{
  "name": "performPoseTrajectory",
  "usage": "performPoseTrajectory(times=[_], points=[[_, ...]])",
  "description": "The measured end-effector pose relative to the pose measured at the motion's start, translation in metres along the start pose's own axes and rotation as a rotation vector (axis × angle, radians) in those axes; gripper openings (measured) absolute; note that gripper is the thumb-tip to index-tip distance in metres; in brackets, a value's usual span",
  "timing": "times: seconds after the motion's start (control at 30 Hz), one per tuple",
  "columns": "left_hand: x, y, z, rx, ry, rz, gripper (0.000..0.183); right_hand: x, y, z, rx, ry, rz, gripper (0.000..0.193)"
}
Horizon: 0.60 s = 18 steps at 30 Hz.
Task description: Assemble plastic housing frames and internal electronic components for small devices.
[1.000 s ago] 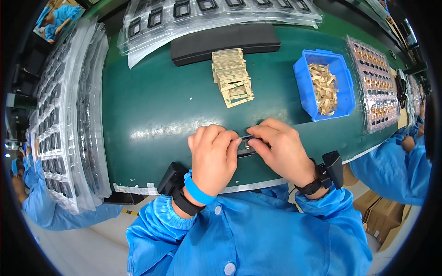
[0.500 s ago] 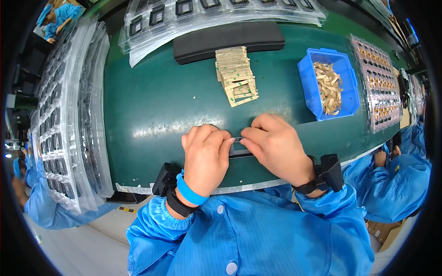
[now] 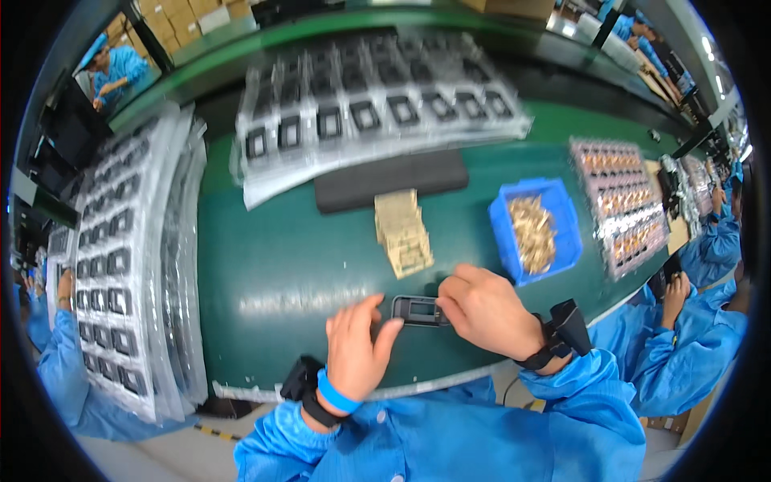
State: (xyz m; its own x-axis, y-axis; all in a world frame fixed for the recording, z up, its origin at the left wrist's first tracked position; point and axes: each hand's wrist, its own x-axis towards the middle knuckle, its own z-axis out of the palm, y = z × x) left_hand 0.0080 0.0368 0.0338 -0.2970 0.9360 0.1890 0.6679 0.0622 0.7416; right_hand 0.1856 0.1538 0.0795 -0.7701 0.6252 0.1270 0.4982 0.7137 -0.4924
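Observation:
A small dark rectangular plastic housing (image 3: 408,320) with a window in it lies near the front of the green table. My right hand (image 3: 491,312) pinches its right end between thumb and fingers. On the left side, my left hand (image 3: 353,347) has its thumb and fingers apart, the thumb tip close to the housing's left end, with nothing in its grasp. Beyond the housing is a fanned stack of tan paper-backed adhesive frames (image 3: 399,225).
A blue bin (image 3: 575,233) of tan strips stands right of the stack. Behind lies a long black block (image 3: 393,178), then clear trays (image 3: 321,140) of black frames. More trays (image 3: 165,265) pile at left; a tray of orange-and-black parts (image 3: 622,201) lies at right. Co-workers sit nearby.
My left hand has let go of the housing and opened. My right hand still holds the right end. The view has tilted up, so the table's things appear lower.

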Motion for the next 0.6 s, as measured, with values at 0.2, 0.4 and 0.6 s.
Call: performPoseTrajectory(times=[0.2,0.4,0.6], points=[[-0.017,-0.003,0.0,0.088,-0.036,0.12,0.03,0.092,0.039,-0.073,-0.034,0.456,0.161,0.019],[-0.017,-0.003,0.008,0.107,-0.02,0.165,0.025,0.2,0.164,-0.098,0.005,0.594,0.601,0.018],[-0.023,-0.007,0.01,0.101,-0.03,0.117,0.021,0.25,0.193,-0.075,0.119,0.599,0.788,0.022]])
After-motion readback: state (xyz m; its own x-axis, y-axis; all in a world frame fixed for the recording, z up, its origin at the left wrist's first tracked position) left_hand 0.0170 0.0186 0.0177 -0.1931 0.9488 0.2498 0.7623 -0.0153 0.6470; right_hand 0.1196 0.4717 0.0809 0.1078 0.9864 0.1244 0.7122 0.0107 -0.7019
